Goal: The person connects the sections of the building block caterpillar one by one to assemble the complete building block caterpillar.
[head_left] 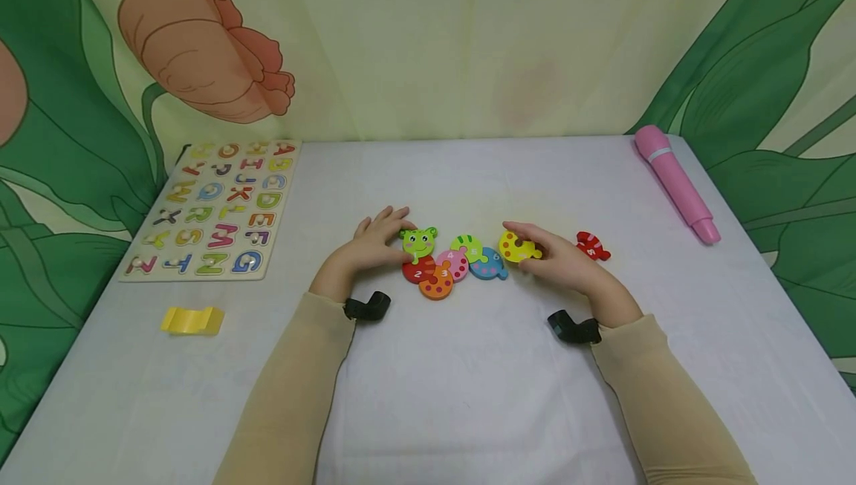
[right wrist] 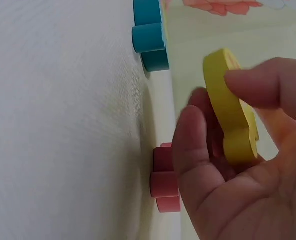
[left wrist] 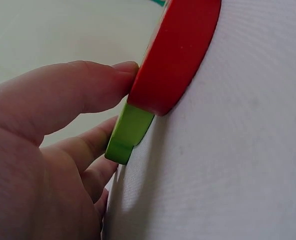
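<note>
Joined number puzzle pieces lie in a wavy row: a green animal-face piece [head_left: 418, 241], a red piece [head_left: 417, 270], an orange piece [head_left: 436, 282], a pink piece [head_left: 455, 263], a green striped piece [head_left: 470, 248] and a blue piece [head_left: 489, 265]. The left hand [head_left: 376, 243] rests at the face end, fingers extended; its thumb [left wrist: 105, 82] touches the red piece's edge. Just right of the row, the right hand [head_left: 560, 256] pinches a yellow spotted puzzle piece [head_left: 516, 246], lifted off the table in the right wrist view. A red striped piece [head_left: 591, 246] lies beyond that hand.
An alphabet board [head_left: 230, 206] lies at the back left, with a yellow curved block [head_left: 192, 321] in front of it. A pink microphone-shaped toy [head_left: 677, 184] is at the back right. White cloth [head_left: 468, 396] covers the table.
</note>
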Demonstrator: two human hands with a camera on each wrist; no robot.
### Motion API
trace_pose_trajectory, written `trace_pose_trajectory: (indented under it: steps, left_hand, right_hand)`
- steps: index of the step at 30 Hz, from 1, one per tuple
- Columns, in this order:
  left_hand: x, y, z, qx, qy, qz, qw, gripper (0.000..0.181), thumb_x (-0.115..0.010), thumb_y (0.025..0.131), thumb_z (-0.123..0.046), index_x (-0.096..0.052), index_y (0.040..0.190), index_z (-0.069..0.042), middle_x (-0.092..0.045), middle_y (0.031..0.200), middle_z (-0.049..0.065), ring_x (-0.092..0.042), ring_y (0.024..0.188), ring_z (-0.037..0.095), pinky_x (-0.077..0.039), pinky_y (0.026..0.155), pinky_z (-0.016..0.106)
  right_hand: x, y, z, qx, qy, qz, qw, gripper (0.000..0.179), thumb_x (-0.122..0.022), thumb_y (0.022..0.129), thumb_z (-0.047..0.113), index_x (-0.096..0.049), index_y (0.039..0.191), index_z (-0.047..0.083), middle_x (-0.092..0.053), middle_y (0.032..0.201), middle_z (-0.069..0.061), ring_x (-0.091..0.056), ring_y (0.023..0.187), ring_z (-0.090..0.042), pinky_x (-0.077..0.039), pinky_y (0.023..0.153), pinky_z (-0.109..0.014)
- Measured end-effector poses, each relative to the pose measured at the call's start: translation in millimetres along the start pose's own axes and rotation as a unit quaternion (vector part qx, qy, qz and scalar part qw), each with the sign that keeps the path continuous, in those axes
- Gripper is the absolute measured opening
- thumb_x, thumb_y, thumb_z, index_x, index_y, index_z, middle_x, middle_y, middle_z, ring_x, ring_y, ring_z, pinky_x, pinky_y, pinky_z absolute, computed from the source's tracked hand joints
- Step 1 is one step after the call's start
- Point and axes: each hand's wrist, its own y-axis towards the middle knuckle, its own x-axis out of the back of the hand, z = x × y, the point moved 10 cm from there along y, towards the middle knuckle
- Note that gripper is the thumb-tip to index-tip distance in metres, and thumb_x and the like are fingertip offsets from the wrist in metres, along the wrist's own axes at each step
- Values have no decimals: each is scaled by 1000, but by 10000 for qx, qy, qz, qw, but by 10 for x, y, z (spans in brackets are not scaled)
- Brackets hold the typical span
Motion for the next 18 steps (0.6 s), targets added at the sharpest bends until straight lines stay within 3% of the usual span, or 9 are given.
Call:
trace_pose_trajectory:
  steps: [7,13,18]
  left_hand:
    - [4,-1,1,-20,12,-6,10000,51,-61,77,-33,-49,125,-20,-16,153,-3,3,142,19,6,112,48]
    - [2,-3,0,-17,17,4,10000,52,-61,77,-33,-49,126,-20,-16,153,-3,3,142,18,6,112,49]
    - [3,0,-7,-18,11,1,10000,52,-61,77,-33,-49,126,-20,-16,153,-3,3,142,19,6,112,49]
  right_hand:
    - [25,-15,4,85,309,-106,9994,62,-56,82,6,-36,139,21,-40,133,-9,-34,122,-27,-46,91,-44]
    - [40,-39,11,123,289,-221,9993,57,-60,85,25,-37,138,22,-40,134,-9,-31,127,-28,-37,99,-53]
    - [66,-56,-9,-133,359,-263,9989,62,-67,81,30,-36,132,15,-41,130,-10,-33,125,-28,-40,98,-47]
